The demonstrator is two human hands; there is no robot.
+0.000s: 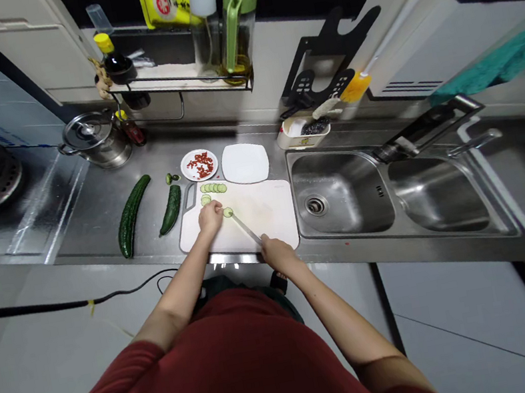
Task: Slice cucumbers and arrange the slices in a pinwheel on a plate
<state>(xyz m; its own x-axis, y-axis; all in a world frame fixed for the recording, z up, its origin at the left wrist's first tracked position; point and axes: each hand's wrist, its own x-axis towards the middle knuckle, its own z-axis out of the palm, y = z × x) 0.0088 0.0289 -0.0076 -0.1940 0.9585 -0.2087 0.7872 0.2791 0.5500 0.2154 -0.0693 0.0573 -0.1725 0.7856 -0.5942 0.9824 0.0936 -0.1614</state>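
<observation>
- The person's right hand [279, 254] has its fingers closed around the handle end of a narrow, steel-bladed knife [246, 228]; gripping it there leaves the blade free to reach diagonally over the board.
- A round, pale green cucumber slice [227, 212] with a darker rim sits at the blade's far end; whether it rests on the metal or just beside it is unclear.
- The left hand [210, 217] is just beside that slice, fingers drawn together; whether they pinch anything cannot be told. Being so near, it seems placed to steady or guide small pieces.
- Beneath both is a white, rectangular cutting board [270, 212] with a grey handle, set close to the bench's front edge, probably for easy reach.
- An overlapping row of pale green cucumber slices [213, 188] lies along the board's far side, apparently keeping the middle free for the blade.
- Left of the board, a shorter dark green cucumber piece [170, 209] and a long, bumpy, dark green cucumber [135, 215] lie on the stainless steel bench [149, 169], presumably kept within reach yet outside the cutting area.
</observation>
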